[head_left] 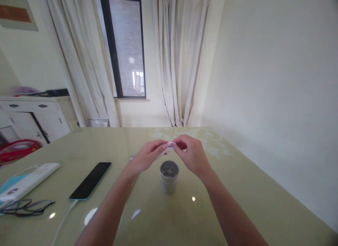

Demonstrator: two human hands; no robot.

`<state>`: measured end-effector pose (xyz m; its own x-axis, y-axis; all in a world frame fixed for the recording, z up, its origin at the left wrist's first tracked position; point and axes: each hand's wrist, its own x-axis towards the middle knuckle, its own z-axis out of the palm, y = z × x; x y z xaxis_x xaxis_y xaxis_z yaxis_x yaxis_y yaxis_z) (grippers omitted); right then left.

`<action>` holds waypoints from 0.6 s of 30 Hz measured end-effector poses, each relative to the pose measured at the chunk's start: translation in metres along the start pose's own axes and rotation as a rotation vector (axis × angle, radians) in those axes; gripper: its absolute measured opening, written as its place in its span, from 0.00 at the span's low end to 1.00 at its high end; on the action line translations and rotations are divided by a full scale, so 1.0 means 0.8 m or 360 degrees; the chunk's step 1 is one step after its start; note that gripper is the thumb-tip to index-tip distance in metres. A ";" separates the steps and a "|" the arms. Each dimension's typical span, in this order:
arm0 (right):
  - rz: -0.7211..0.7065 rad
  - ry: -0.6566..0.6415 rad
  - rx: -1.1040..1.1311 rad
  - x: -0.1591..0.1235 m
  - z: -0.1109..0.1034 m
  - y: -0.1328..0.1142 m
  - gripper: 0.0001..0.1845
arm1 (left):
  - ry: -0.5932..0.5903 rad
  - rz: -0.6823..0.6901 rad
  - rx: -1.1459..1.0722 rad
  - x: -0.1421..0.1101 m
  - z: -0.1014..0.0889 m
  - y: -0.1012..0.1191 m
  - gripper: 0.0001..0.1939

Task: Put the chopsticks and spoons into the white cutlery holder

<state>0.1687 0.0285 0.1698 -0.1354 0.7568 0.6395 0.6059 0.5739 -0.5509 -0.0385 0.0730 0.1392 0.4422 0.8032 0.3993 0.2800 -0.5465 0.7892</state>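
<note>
At far left a red plastic basket (13,155), cut off by the frame, stands past the edge of the glossy tabletop (253,203). Thin-framed eyeglasses (29,208) lie beside a white power bank (34,179), then a flat smartphone (91,180), its white cable (63,217) leaving the frame. A slender stick-like item (134,182) is mostly hidden behind the left forearm. The left hand (148,156), fingers nearly closed, pinches a small white piece (170,147), curved on top, its blue print unreadable; below stands a round grey cup (169,184) holding unidentifiable pale specks. The right hand (194,154) pinches the piece's other side, partly covering something red. Tabletop continues rightward to the smooth wall (277,80).
</note>
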 end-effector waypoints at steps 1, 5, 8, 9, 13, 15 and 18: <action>0.0030 -0.0012 0.0049 0.000 0.004 0.002 0.04 | -0.0008 0.0022 -0.0020 0.002 0.010 0.007 0.24; 0.0247 -0.0276 0.0105 -0.007 0.009 0.014 0.21 | 0.0067 -0.0078 0.0214 0.004 0.008 -0.020 0.23; 0.0210 -0.0764 -0.0127 -0.018 0.013 0.027 0.55 | 0.0027 -0.0433 0.0680 -0.003 -0.025 -0.073 0.22; 0.0170 -0.0935 -0.0209 -0.021 0.018 0.031 0.59 | -0.0001 -0.0626 0.0850 -0.007 -0.036 -0.090 0.20; 0.0128 -0.1165 -0.0370 -0.027 0.054 0.039 0.53 | 0.0079 -0.1006 0.1125 -0.028 -0.058 -0.140 0.08; 0.0140 -0.1027 -0.0352 -0.029 0.078 0.037 0.52 | 0.0113 -0.1072 0.1173 -0.035 -0.059 -0.153 0.09; 0.0143 -0.0802 -0.0257 -0.038 0.113 0.031 0.49 | 0.0146 -0.1158 0.1246 -0.041 -0.059 -0.165 0.09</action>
<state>0.1171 0.0481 0.0888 -0.4129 0.8800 0.2348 0.7400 0.4744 -0.4767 -0.1299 0.1302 0.0436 -0.1079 0.9941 0.0128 0.9333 0.0968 0.3459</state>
